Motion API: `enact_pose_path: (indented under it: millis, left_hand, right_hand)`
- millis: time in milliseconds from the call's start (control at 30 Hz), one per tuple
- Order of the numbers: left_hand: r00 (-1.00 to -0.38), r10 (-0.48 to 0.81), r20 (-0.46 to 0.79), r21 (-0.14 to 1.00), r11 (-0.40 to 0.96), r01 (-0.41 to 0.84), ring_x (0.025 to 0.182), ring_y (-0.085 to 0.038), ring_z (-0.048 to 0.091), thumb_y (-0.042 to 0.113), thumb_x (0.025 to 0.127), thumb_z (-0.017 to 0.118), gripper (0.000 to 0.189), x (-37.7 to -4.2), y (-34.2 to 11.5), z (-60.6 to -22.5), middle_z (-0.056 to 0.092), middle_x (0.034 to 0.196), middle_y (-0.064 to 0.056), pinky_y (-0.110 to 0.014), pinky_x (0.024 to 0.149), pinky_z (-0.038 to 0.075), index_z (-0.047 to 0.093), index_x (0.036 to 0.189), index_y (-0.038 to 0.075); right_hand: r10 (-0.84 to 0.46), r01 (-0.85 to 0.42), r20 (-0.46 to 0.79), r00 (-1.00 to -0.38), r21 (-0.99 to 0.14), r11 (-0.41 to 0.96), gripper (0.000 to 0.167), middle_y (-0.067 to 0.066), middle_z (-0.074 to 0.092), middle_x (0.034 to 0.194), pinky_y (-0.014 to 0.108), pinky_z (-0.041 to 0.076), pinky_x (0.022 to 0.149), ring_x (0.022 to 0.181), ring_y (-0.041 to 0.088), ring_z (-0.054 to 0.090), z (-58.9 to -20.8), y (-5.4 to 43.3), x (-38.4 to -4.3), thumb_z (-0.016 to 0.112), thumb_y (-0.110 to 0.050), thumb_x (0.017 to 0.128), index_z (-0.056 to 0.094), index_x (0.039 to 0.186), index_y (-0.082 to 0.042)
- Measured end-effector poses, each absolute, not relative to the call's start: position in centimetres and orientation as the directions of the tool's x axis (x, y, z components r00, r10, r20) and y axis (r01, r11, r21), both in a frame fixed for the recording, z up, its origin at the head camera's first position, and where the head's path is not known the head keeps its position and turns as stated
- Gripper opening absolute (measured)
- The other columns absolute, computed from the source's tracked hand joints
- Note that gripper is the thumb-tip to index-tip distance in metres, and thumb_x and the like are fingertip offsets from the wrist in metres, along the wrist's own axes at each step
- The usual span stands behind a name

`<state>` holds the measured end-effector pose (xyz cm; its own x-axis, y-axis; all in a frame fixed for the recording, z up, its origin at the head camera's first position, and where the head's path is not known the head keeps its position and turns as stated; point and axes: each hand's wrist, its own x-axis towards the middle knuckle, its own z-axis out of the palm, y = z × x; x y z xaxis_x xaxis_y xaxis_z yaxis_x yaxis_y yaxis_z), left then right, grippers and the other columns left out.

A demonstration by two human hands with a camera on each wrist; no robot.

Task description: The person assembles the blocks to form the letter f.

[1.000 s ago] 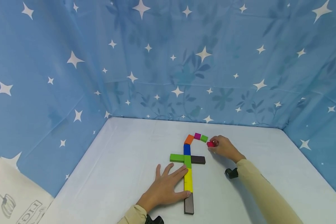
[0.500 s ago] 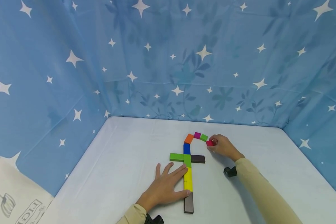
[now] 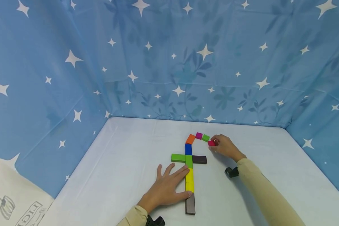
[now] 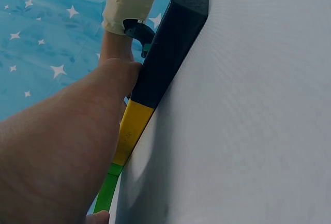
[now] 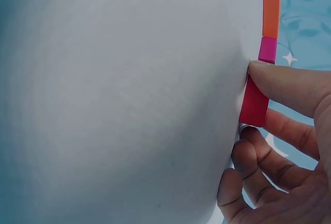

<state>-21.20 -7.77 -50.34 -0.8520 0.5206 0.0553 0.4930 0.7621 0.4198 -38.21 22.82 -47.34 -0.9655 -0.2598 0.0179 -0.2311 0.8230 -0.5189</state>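
In the head view my right hand (image 3: 225,147) pinches a small red block (image 3: 211,143) at the right end of a curved row. Up close in the right wrist view, thumb and fingers hold the red block (image 5: 254,102) low over the white surface. Beside it lie a small green block (image 3: 205,138), a magenta block (image 3: 199,136) and an orange block (image 3: 190,139). My left hand (image 3: 166,190) lies with fingers spread, touching the yellow block (image 3: 189,182) and the top of the dark grey block (image 3: 190,205) with its thumb.
A blue block (image 3: 188,149) joins the curve to an upright green block (image 3: 189,161). A longer green block (image 3: 178,158) and a dark brown block (image 3: 199,159) stick out on either side. Behind the white table (image 3: 124,157) hangs a starry blue curtain (image 3: 164,62).
My right hand has shifted the red block slightly left, closer to the small green block. The left hand stays on the blocks, and the head view has tilted a little.
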Motion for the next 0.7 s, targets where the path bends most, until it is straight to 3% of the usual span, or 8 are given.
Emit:
enact_pose_path:
  millis: [533, 700]
  left_hand:
    - [-0.849, 0.525, 0.056, 0.425, 0.757, 0.496, 0.158, -0.038, 0.026, 0.076, 0.099, 0.052, 0.083, -21.11, -8.06, -50.45, 0.031, 0.173, 0.015, -0.081, 0.118, 0.004, 0.041, 0.167, 0.03]
    - [-0.849, 0.527, 0.04, 0.475, 0.737, 0.481, 0.158, -0.038, 0.026, 0.076, 0.1, 0.05, 0.083, -21.26, -8.28, -50.2, 0.03, 0.174, 0.014, -0.079, 0.119, 0.002, 0.04, 0.168, 0.029]
  right_hand:
    - [-0.26, -0.234, 0.028, -0.965, -0.533, 0.813, 0.04, 0.018, 0.065, 0.109, 0.051, 0.058, 0.09, 0.101, 0.034, 0.059, -47.7, 22.71, -38.25, 0.084, -0.013, 0.093, 0.069, 0.125, 0.006]
    - [-0.273, -0.259, 0.056, -0.96, -0.542, 0.8, 0.048, 0.016, 0.066, 0.104, 0.046, 0.056, 0.082, 0.093, 0.031, 0.058, -47.66, 23.21, -37.76, 0.083, -0.016, 0.094, 0.066, 0.131, 0.009]
